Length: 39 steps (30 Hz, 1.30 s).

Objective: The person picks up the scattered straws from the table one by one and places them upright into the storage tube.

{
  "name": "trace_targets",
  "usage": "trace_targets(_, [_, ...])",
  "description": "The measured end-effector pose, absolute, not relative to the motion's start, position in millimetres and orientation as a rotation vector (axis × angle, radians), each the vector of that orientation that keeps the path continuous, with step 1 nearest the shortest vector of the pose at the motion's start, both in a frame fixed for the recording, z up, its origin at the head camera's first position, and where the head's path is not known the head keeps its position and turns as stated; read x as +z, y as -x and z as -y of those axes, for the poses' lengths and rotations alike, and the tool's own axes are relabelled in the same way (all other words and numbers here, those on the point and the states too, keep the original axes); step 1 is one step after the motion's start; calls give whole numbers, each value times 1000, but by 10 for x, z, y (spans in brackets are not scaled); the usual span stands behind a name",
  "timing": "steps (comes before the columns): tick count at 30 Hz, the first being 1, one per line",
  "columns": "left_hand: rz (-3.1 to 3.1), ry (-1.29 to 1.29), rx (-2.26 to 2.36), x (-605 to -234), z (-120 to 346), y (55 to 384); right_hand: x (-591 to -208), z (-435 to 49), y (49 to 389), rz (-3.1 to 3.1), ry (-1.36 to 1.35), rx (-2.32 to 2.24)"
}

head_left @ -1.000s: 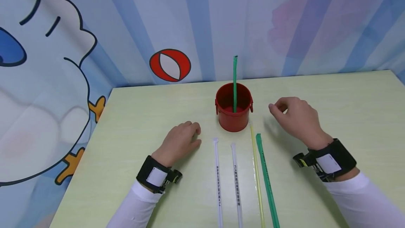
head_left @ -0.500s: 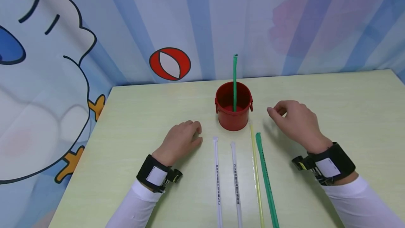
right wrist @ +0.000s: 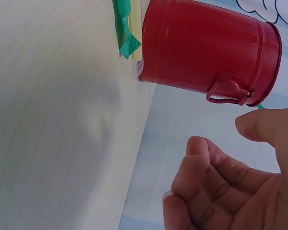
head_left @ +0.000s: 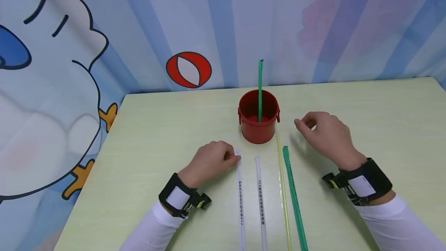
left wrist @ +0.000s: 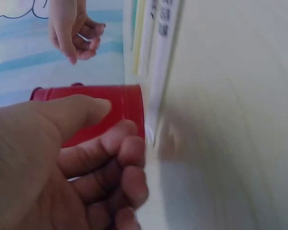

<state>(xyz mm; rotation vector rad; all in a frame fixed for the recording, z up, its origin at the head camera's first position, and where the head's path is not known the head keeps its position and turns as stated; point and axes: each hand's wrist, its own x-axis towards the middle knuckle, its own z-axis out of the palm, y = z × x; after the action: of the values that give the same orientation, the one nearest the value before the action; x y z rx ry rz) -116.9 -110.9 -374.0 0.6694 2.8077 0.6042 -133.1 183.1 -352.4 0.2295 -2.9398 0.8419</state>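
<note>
The left hand [head_left: 210,162], thumb and fingers apart, pinches nothing near a slim white wrapped straw [head_left: 241,204]. A 2nd white straw [head_left: 261,204], a slim yellow straw [head_left: 283,193] and a thicker green wrapped straw [head_left: 295,200] lie alongside, apparently lined up within either hand's reach. The loosely curled right hand [head_left: 324,136], holding nothing, hangs beside the round red metal bucket [head_left: 258,134], whose wall probably props the upright green straw [head_left: 260,84].

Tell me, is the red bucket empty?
No, a green straw stands inside the red bucket, sticking up well above it.
</note>
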Motion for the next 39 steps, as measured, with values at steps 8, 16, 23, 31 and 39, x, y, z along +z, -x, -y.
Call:
trace_targets(8, [-2775,-630,563,-3766,1040,1081,-3547,-1813,1329,2927,-234,833])
trace_targets(16, [-2755,-592,537,-3770,969,1033,-3555,-1817,1333,2933,-236,831])
trace_targets(23, [-2753,-575,509,-3790,943,1016,-3550,-1822,1336,2938,-239,853])
trace_targets(31, [-2785,-593,494,-3806,954,998,-3549,-1824,1341,2934,-251,863])
trace_targets(39, [-2791,-592,436,-3779,974,1001,-3557,-1829,1336,2941,-254,866])
